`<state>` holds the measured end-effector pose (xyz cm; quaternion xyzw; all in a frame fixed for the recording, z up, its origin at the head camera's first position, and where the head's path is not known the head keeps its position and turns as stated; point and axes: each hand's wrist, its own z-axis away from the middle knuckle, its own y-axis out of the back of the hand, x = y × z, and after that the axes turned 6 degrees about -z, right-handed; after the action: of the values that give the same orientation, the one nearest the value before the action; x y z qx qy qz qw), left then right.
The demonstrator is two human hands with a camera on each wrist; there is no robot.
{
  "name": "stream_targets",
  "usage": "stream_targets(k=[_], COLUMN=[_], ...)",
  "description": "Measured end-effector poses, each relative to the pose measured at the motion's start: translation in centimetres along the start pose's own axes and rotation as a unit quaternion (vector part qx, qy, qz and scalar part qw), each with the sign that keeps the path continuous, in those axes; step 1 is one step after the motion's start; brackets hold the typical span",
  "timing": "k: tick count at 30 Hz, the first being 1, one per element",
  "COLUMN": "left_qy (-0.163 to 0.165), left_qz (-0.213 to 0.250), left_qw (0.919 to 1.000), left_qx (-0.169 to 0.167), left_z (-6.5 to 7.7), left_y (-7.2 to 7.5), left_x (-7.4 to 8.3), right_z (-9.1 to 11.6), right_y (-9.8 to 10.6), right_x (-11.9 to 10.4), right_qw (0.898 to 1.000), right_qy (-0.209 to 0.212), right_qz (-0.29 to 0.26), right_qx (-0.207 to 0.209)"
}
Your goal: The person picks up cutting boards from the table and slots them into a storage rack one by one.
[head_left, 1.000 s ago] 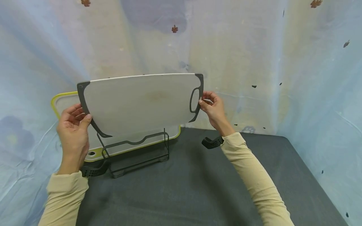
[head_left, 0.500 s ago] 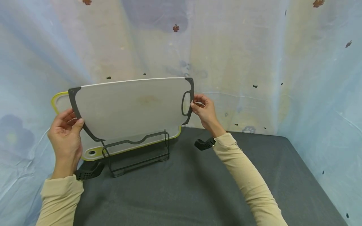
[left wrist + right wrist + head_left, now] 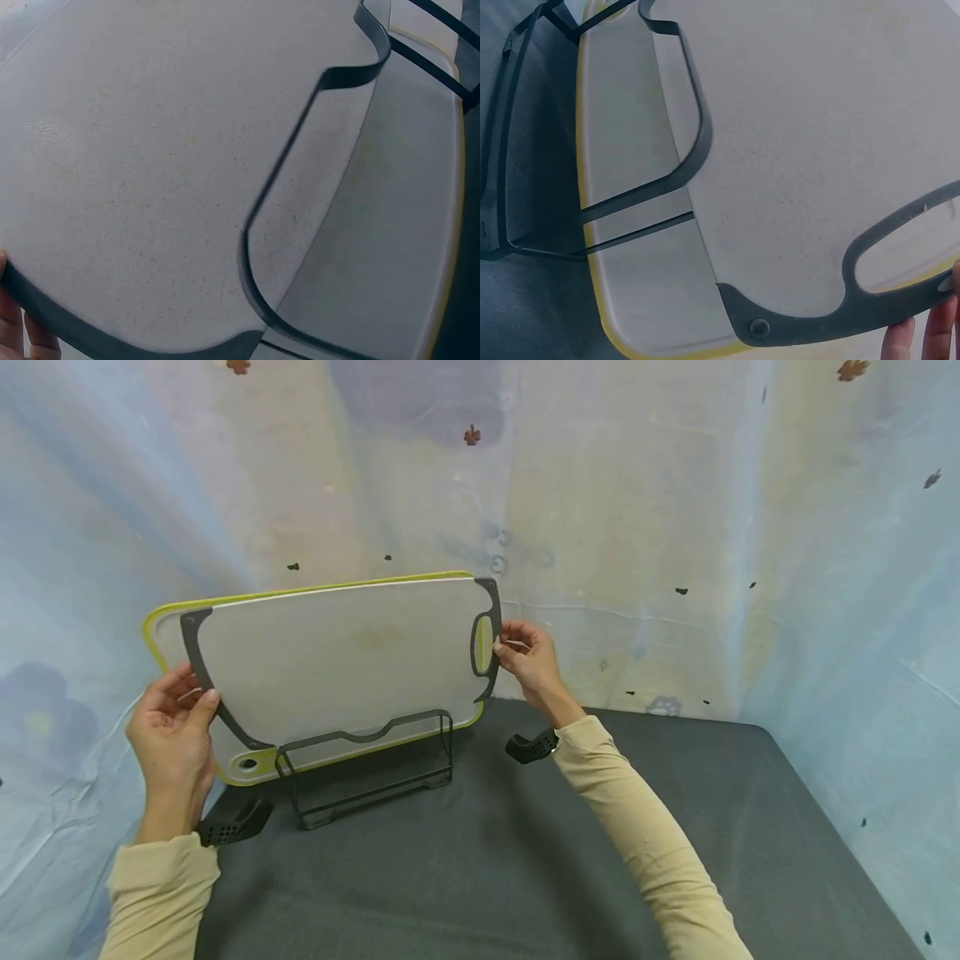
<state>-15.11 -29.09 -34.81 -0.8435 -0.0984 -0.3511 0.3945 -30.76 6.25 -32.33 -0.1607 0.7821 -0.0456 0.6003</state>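
Between my two hands is a white cutting board (image 3: 337,660) with dark grey ends, on its long side and tilted. My left hand (image 3: 174,735) pinches its left grey end, thumb in front and fingers behind. At the other end my right hand (image 3: 532,664) pinches the grey edge beside the handle slot. The board's lower edge has dropped behind the front bar of a black wire rack (image 3: 375,735). Behind it a larger white cutting board with a yellow rim (image 3: 251,766) stands in the rack. Both wrist views show the bar (image 3: 281,161) crossing the grey-ended board's face (image 3: 780,150).
The rack stands on a dark grey table (image 3: 465,877), towards its back left. A patterned cloth curtain (image 3: 600,510) hangs close behind and along both sides. Black camera mounts (image 3: 234,822) stick out from both wrists.
Both hands have carried the grey-ended board left and down. Its lower edge went from above the rack to behind the front bar, and it now lines up in front of the yellow-rimmed board.
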Motion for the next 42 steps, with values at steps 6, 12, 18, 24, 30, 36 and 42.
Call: stream_targets(k=[6,12,18,24,30,36,42], left_qy=[0.007,0.028,0.049,0.062,0.064,0.083,0.103], left_qz=[0.0,-0.037,-0.031,-0.035,-0.046,-0.071,-0.086], left_qw=[0.9999,0.9987,0.9978,0.9969,0.9964,0.9936,0.9903], left_qx=[0.009,0.02,0.032,0.034,0.034,0.029,0.037], left_z=[0.0,0.4,0.7,1.2,1.9,2.5,2.9], left_y=[0.6,1.5,2.4,3.3,4.1,4.8,5.2], left_x=[-0.5,-0.7,-0.9,-1.3,-1.5,-1.5,-1.7], right_z=[0.1,0.5,0.7,1.1,1.6,2.0,2.2], right_y=[0.0,-0.2,-0.4,-0.3,-0.1,0.2,0.3], right_x=[1.0,2.0,3.1,4.0,4.9,5.6,6.0], right_qw=[1.0,0.999,0.999,0.999,0.998,0.997,0.996], right_qy=[-0.011,-0.026,-0.031,-0.029,-0.034,-0.047,-0.057], right_qz=[0.013,0.02,0.037,0.045,0.051,0.058,0.062], right_qx=[0.0,0.002,0.003,-0.005,-0.015,-0.023,-0.017])
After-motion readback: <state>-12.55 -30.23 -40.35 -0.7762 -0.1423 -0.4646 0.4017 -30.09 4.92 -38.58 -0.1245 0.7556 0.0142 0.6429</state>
